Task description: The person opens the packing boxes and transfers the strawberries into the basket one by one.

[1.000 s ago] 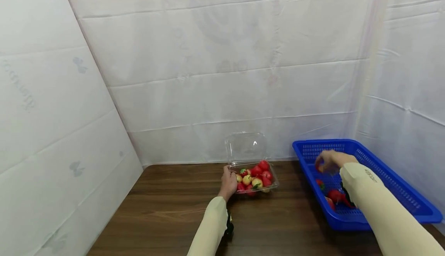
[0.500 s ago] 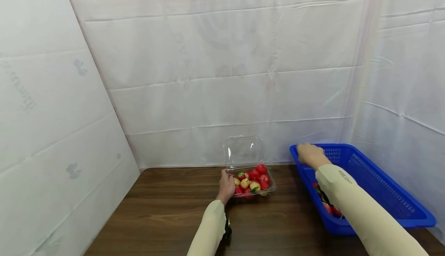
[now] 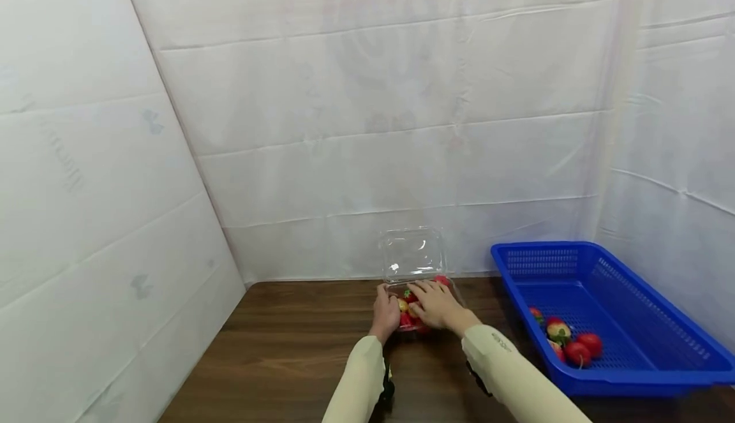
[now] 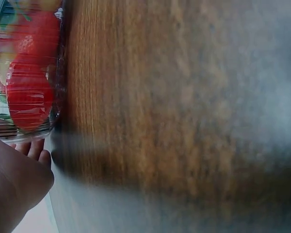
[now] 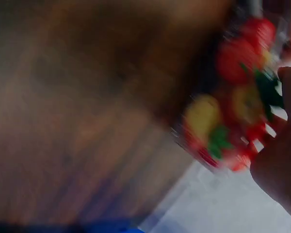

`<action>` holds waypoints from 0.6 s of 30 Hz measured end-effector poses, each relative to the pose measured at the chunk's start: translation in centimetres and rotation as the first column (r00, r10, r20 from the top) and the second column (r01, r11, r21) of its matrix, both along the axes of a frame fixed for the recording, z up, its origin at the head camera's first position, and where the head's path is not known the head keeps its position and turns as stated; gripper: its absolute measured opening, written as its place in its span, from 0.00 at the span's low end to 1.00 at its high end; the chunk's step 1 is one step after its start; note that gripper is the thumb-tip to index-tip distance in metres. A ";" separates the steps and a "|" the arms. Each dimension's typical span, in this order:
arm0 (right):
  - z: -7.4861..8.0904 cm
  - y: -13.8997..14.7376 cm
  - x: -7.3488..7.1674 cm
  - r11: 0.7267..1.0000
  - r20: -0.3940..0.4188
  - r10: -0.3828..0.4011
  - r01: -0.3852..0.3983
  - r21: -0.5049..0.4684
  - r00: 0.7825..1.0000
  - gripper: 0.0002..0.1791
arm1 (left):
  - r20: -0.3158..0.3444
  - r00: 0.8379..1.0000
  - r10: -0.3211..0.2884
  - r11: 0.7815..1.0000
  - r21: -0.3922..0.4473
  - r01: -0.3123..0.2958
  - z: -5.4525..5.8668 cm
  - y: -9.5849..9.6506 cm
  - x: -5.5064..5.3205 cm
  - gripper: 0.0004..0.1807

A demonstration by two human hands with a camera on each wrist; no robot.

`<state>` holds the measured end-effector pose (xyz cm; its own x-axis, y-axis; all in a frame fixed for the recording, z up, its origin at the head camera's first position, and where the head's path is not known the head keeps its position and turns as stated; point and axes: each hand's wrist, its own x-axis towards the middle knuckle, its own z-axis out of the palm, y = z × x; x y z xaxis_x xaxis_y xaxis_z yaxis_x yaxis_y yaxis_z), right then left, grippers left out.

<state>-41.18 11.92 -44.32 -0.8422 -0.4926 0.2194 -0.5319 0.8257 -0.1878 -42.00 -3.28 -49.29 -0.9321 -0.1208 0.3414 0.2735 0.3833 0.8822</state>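
A clear plastic clamshell box [image 3: 413, 254] stands on the wooden table with its lid raised at the back. Red and yellow strawberry-like fruits [image 3: 406, 319] fill its lower half. My left hand [image 3: 386, 313] holds the left end of the box; in the left wrist view its fingers [image 4: 35, 148] bend round that end. Over the fruits lies my right hand [image 3: 439, 305], its fingers spread and touching them from above. The right wrist view is blurred, with red and yellow fruits [image 5: 202, 116] beside the hand; nothing gripped in it can be made out.
At the right stands a blue perforated plastic basket [image 3: 683, 375] with several red and yellow fruits [image 3: 579, 349] at its near left side. A white sheeted wall [image 3: 321, 244] rises behind the table [image 3: 298, 346], and others flank it left and right.
My right hand has travelled left, from inside the blue basket, where it had a red fruit, over to the box's fruits. My left hand has stayed at the box.
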 end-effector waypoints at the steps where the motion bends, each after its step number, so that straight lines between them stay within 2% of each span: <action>1: -0.7 0.0 0.1 1.000 -0.021 0.003 -0.004 -0.021 1.000 0.28 | 0.001 1.000 0.003 1.000 0.002 -0.003 -0.1 0.0 0.1 0.16; 5: -1.8 0.3 0.0 0.992 -0.114 -0.036 0.023 -0.120 0.993 0.26 | 0.021 1.000 0.008 1.000 0.004 -0.008 -0.1 0.1 0.3 0.16; 8: -1.6 1.1 -0.5 0.968 -0.158 -0.122 0.082 -0.237 0.980 0.27 | 0.033 0.999 0.000 1.000 0.008 0.000 -0.1 0.1 0.3 0.17; 10: -1.5 1.5 -0.7 0.950 -0.157 -0.173 0.122 -0.287 0.972 0.30 | 0.032 0.999 -0.008 1.000 0.011 0.007 0.0 0.3 0.2 0.17; 13: -1.9 2.1 -0.8 0.957 -0.163 -0.176 0.130 -0.257 0.971 0.33 | 0.033 0.999 -0.013 1.000 0.019 0.012 0.1 0.5 0.1 0.17; 18: -2.4 1.6 -0.5 0.978 -0.208 -0.132 0.093 -0.189 0.969 0.28 | 0.008 1.000 0.007 1.000 0.025 -0.007 0.2 0.6 -0.1 0.16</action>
